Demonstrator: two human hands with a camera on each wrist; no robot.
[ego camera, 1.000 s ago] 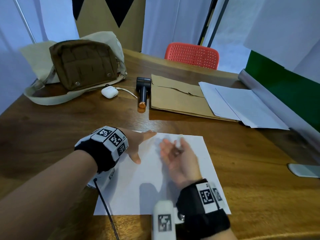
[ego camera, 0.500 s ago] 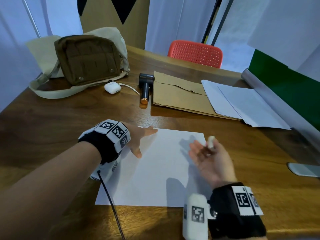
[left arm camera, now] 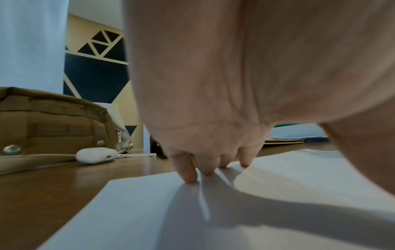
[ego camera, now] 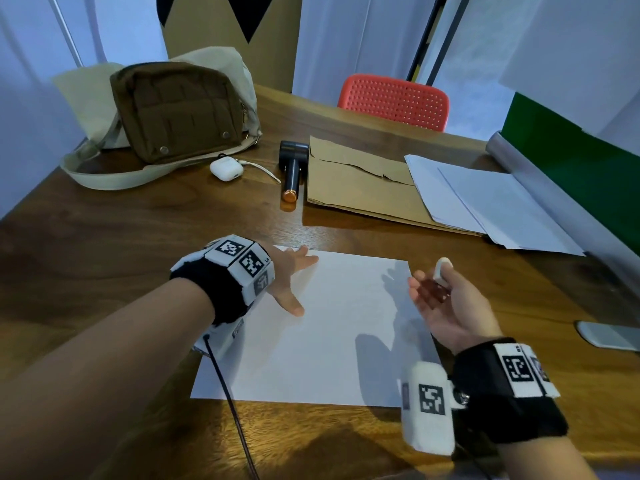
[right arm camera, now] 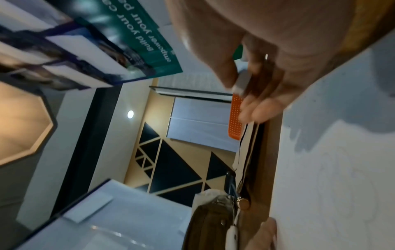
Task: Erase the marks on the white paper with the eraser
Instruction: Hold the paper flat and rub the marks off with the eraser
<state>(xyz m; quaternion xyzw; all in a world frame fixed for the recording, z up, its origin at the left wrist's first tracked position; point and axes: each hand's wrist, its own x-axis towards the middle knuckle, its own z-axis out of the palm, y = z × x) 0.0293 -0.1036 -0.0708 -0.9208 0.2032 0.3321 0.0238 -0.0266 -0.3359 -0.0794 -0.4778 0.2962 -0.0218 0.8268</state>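
The white paper (ego camera: 318,341) lies flat on the wooden table in front of me. My left hand (ego camera: 298,282) presses its upper left corner with straight, spread fingers (left arm camera: 188,170) on the paper (left arm camera: 235,216). My right hand (ego camera: 433,289) hovers over the paper's right edge, palm turned inward. It pinches a small white eraser (ego camera: 442,270) between thumb and fingers, clear of the sheet. In the right wrist view the eraser (right arm camera: 241,82) sits at the fingertips, and faint curved pencil traces (right arm camera: 333,169) show on the paper (right arm camera: 342,118).
Behind the paper lie a brown envelope (ego camera: 360,185), loose white sheets (ego camera: 491,206) and a black tool with a copper tip (ego camera: 292,171). A brown bag (ego camera: 176,112) and white earbud case (ego camera: 227,169) sit far left. A phone (ego camera: 609,336) lies at the right.
My right hand has carried the eraser from the paper's upper middle rightward to its right edge and lifted it. The left hand has stayed pressed on the corner.
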